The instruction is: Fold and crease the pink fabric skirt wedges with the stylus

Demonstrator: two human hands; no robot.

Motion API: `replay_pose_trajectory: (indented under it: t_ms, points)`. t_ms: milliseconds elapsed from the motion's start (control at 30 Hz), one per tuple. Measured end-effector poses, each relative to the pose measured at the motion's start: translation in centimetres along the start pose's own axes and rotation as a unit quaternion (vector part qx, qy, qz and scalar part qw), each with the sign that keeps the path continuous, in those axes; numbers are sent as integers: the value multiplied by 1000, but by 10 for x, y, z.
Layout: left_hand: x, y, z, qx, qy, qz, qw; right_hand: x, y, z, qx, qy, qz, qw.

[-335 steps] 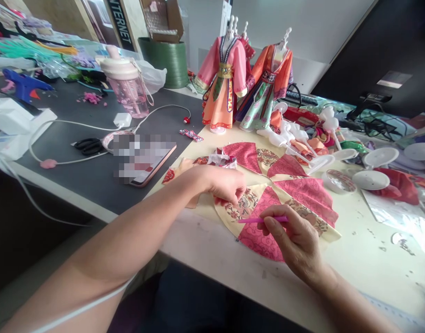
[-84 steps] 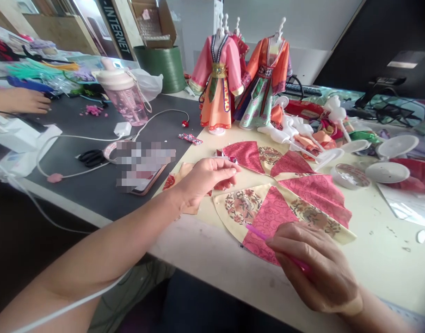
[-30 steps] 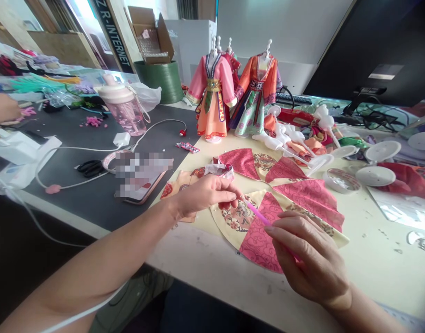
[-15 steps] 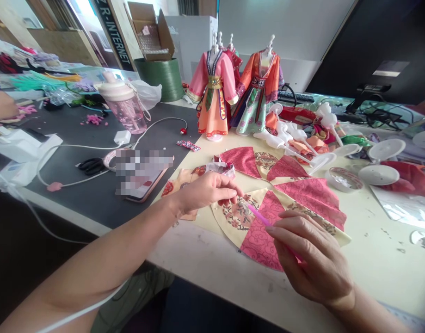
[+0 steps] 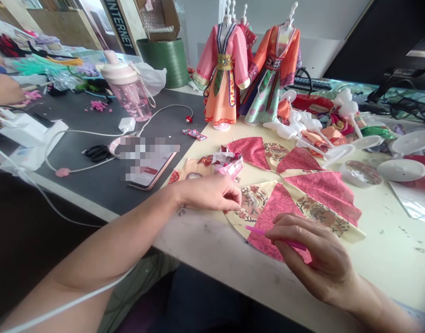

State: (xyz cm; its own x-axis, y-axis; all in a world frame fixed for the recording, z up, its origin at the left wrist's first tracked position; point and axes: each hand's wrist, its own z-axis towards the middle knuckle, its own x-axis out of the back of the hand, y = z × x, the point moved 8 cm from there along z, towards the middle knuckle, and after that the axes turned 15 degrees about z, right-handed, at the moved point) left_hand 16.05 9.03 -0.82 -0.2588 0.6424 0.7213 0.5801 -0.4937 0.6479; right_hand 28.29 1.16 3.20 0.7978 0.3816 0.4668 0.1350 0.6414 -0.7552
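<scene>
Pink plastic stick (image 5: 276, 237) sits pinched in the closed grip of the right hand (image 5: 311, 259), fingers curled and wrist angled, above pink and cream fabric wedges (image 5: 278, 208) fanned out on the desk (image 5: 399, 259). The left hand (image 5: 208, 194), forearm reaching in from the lower left, curls down at the edge of a cream floral wedge (image 5: 252, 201); whether that grip holds cloth cannot be told
</scene>
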Motion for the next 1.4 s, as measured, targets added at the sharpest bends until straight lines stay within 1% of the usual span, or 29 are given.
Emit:
replay_pose_trajectory:
  t_ms: [100,200,400,600,767,1100,1233,1400]
  points:
    - [-5,1,0,-10,-30,49,998,-1,0,1,-3,-8,4,1000]
    - [-8,5,0,-19,-48,79,996,0,0,1,-3,-4,6,1000]
    - [-11,6,0,-27,-59,123,990,-1,0,0,0,-6,-4,1000]
    - [-14,4,1,-23,-72,129,989,-1,0,-1,6,-4,-14,1000]
    - [-13,4,1,-14,-62,140,988,-1,1,-1,6,-4,-23,1000]
    - [-12,9,5,-12,2,182,983,-2,0,0,5,-10,-22,1000]
    - [-12,10,5,-6,10,191,982,-1,1,-1,5,-9,-29,1000]
    - [-13,9,6,-1,6,188,982,-2,0,0,10,-7,-35,999]
